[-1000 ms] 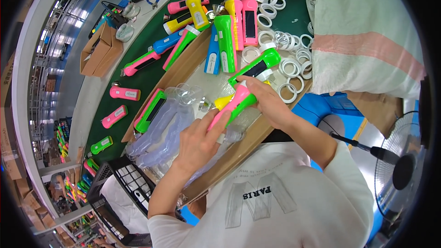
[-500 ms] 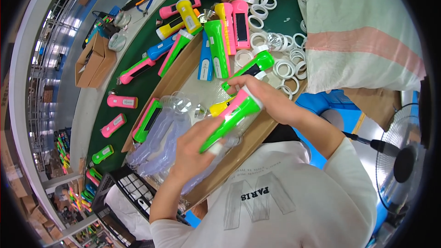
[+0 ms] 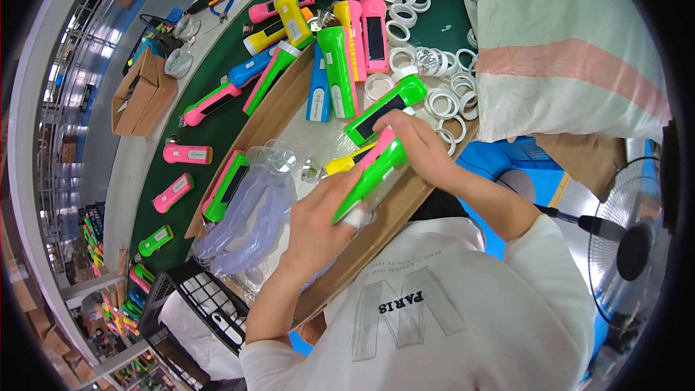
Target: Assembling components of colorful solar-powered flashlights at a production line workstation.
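Observation:
A green and pink flashlight [image 3: 373, 176] is held at a slant above the cardboard tray [image 3: 387, 221]. Wrapped round its lower body is my left hand [image 3: 322, 213], with a white covering on one finger. My right hand [image 3: 422, 150] closes over the upper, head end, which it mostly hides. Just beyond that hand lies a green flashlight [image 3: 387, 110] with a dark panel and a white ring on its head. A yellow flashlight [image 3: 342, 165], partly covered, sits beneath the held one. Clear lens discs [image 3: 279, 158] and stacked clear plastic pieces [image 3: 246, 228] fill the tray's left part.
White rings [image 3: 441, 103] lie scattered at the right, against a large pale woven sack [image 3: 557, 51]. More flashlights [image 3: 190, 154] dot the green table at the left. A small cardboard box [image 3: 145, 94] stands beyond them. At the far right is a fan [image 3: 630, 246].
The flashlight and both hands have shifted slightly up and right. Its white ring, visible before, is now hidden by my right hand. The view has also moved a little.

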Demonstrator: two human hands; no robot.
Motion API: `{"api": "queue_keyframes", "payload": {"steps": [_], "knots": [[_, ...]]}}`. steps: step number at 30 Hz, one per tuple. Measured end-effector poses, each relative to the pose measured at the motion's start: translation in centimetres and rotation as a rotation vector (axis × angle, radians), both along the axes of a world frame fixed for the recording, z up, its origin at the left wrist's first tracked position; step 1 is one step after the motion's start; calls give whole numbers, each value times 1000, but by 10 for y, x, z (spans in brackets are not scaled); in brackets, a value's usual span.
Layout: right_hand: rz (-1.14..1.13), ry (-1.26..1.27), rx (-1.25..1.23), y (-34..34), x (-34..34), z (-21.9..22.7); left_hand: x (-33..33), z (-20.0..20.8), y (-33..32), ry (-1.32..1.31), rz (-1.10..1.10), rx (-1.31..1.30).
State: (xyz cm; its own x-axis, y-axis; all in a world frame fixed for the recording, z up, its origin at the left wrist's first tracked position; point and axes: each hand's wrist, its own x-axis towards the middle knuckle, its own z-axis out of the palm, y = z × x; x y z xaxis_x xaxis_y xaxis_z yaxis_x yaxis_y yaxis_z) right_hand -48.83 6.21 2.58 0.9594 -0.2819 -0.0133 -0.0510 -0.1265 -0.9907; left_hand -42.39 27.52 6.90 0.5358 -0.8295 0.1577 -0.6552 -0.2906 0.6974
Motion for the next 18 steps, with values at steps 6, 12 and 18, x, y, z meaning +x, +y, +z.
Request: {"api": "queue_keyframes", "payload": {"steps": [6,12,18], "knots": [[125,90,48,-14,12,1,-2,-32,-1,-118,29,-178],[171,-194,893,10,-3,9,-25,-54,19,1795,221,-693],[94,-183,1033,37,-1,-3,-54,-50,13,1541,151,-460]]}}
